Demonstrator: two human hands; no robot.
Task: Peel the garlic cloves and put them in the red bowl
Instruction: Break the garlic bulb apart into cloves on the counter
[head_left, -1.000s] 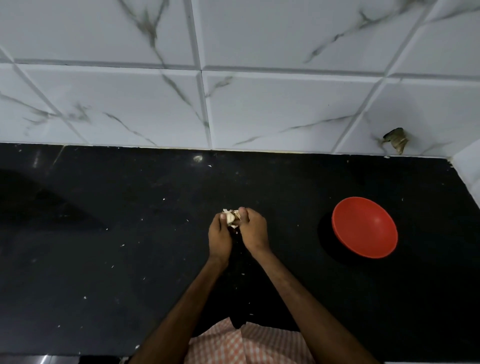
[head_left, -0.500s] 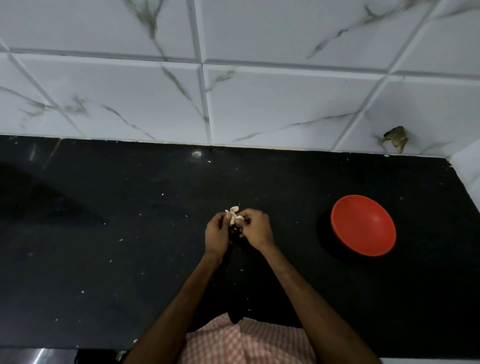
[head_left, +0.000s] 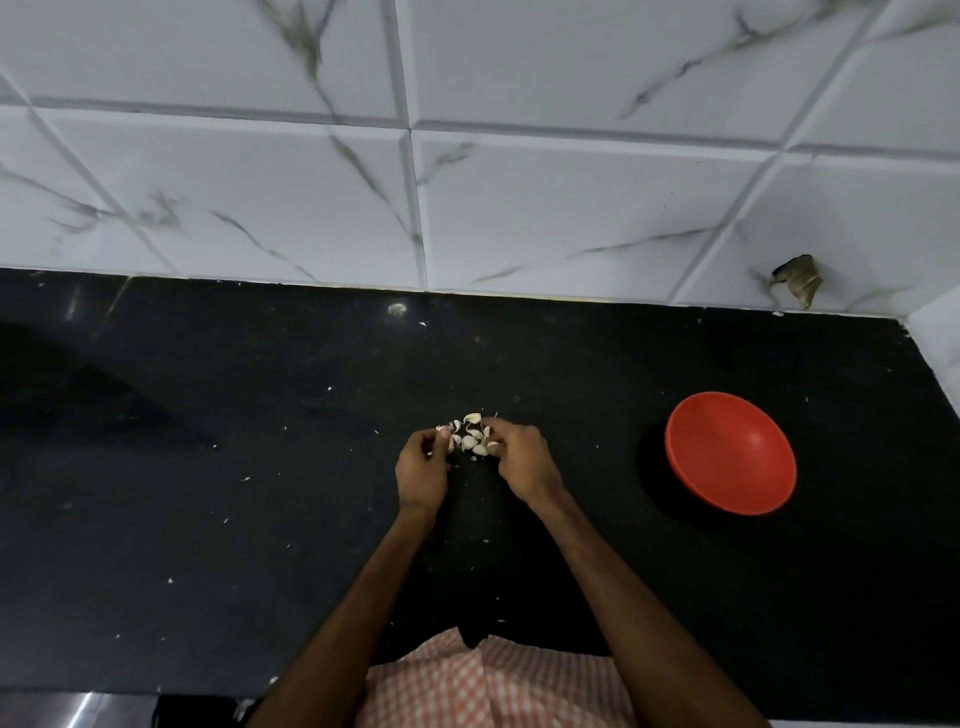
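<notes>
- head view: left hand (head_left: 421, 470), fingers curled, pinches the left edge of the small white garlic cloves (head_left: 470, 440).
- right hand (head_left: 525, 460) grips their right side with curled fingers, low over the black table (head_left: 208, 519).
- round red plastic bowl (head_left: 730, 452) lies well right, nearest the right hand.

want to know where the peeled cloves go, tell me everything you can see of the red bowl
The red bowl is round, smooth and plain orange-red, plastic by its look. It sits open side up on the black counter, toward its right end, casting a dark shadow on its left. Its inside is bare: no cloves yet. Only the counter touches it; the left hand and right hand hold the garlic cloves apart from it.
</notes>
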